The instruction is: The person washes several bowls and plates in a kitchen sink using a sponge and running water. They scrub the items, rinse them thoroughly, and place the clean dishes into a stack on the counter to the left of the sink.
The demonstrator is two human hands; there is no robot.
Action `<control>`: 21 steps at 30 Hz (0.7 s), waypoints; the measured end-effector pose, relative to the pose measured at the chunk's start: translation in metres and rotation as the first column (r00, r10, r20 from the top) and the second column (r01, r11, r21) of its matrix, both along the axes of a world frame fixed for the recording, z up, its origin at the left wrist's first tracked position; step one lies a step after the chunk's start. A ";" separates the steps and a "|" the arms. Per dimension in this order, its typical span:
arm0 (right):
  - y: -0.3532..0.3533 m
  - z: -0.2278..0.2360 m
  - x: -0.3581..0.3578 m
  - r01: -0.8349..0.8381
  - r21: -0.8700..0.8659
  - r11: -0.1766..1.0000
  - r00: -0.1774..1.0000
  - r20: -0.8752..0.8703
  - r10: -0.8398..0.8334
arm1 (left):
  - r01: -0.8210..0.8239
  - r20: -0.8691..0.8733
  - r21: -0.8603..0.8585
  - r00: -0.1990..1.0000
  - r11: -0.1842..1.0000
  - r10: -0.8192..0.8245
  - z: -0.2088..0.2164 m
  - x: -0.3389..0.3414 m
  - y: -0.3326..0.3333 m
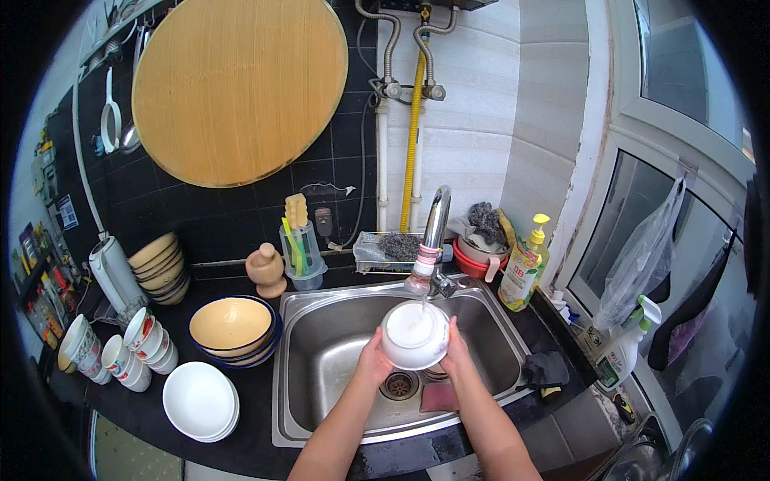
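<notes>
Between my two hands a white bowl (415, 338) is held upside down over the sink, its foot ring facing up. My left hand (372, 358) grips its left side, and my right hand (456, 349) grips its right side. Water from the faucet (437, 220) runs onto the bowl's base. Below lie the metal sink (321, 337), its drain (399, 386) and a reddish sponge or cloth (439, 398). The fingers under the bowl are partly hidden.
Left of the sink stand stacked white bowls (200, 401), blue-rimmed cream bowls (231, 327) and stacked patterned cups (152, 343). A wooden mortar (265, 271) and a clear utensil holder (303, 255) stand behind. To the right are a yellow-capped soap bottle (524, 264), dark cloth (547, 369) and spray bottle (630, 343).
</notes>
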State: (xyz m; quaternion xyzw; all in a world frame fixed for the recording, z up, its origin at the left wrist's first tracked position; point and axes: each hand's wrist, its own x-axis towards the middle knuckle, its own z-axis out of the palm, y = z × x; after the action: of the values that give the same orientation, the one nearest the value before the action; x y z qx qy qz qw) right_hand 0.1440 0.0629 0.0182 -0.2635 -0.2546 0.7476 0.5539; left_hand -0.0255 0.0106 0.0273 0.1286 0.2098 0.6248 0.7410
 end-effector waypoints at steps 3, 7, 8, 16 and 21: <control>0.003 -0.005 -0.002 -0.019 -0.028 0.999 0.995 0.095 0.022 | -0.048 0.088 0.026 0.995 0.999 0.045 -0.020 -0.007 0.002; 0.013 -0.018 0.001 0.127 -0.193 0.973 0.915 0.402 -0.039 | -0.137 -0.034 0.070 0.990 0.988 0.140 -0.010 -0.006 0.002; 0.014 -0.021 0.003 0.148 -0.200 0.968 0.909 0.413 -0.053 | -0.129 -0.108 0.101 0.984 0.986 0.140 -0.001 -0.002 -0.002; 0.016 -0.012 -0.003 0.290 0.094 0.952 0.785 0.546 -0.293 | -0.001 -0.577 0.251 0.802 0.968 0.151 0.006 0.011 -0.008; -0.027 0.041 -0.023 -0.145 0.807 0.573 0.228 0.591 -0.774 | -0.017 -0.579 0.259 0.798 0.966 0.169 0.007 0.018 -0.013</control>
State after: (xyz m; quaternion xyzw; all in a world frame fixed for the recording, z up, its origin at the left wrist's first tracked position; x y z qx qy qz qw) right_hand 0.1212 0.0357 0.0589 -0.4468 -0.7274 0.1217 0.5064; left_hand -0.0072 -0.0025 0.0341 0.3967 0.3607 0.6092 0.5843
